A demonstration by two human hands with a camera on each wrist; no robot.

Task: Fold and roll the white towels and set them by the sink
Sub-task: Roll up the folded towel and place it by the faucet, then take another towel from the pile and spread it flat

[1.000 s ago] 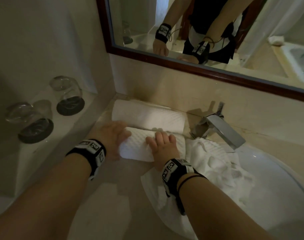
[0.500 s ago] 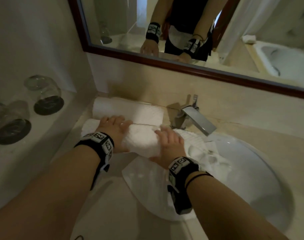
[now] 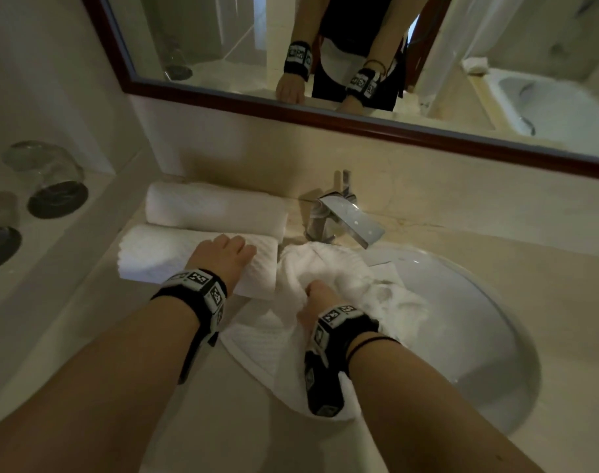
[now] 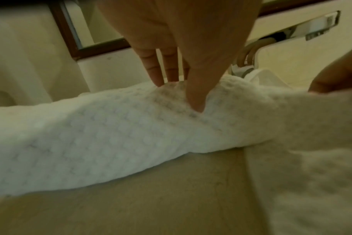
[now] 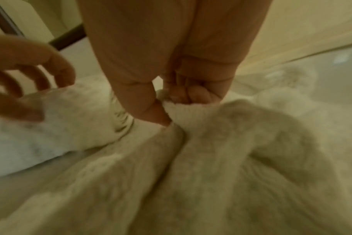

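Observation:
Two rolled white towels lie on the counter left of the sink (image 3: 468,329). The back roll (image 3: 216,209) sits against the wall. My left hand (image 3: 224,256) rests on the front roll (image 3: 154,254); in the left wrist view its fingers (image 4: 159,71) stay straight on top of the roll (image 4: 90,139) while the thumb presses into the near side. A loose crumpled towel (image 3: 345,271) hangs over the sink's left rim. My right hand (image 3: 313,298) grips a bunched fold of the loose towel (image 5: 231,159) between thumb and curled fingers (image 5: 191,95).
A chrome faucet (image 3: 345,220) stands just behind the loose towel. Two upturned glasses (image 3: 49,179) sit on dark coasters on the raised ledge to the left. A framed mirror (image 3: 359,121) runs along the wall above. Bare counter (image 3: 243,421) lies in front of me.
My right hand has left the front roll, moved right and taken hold of the loose towel. The left hand has stayed on the front roll, which now lies beside the back one.

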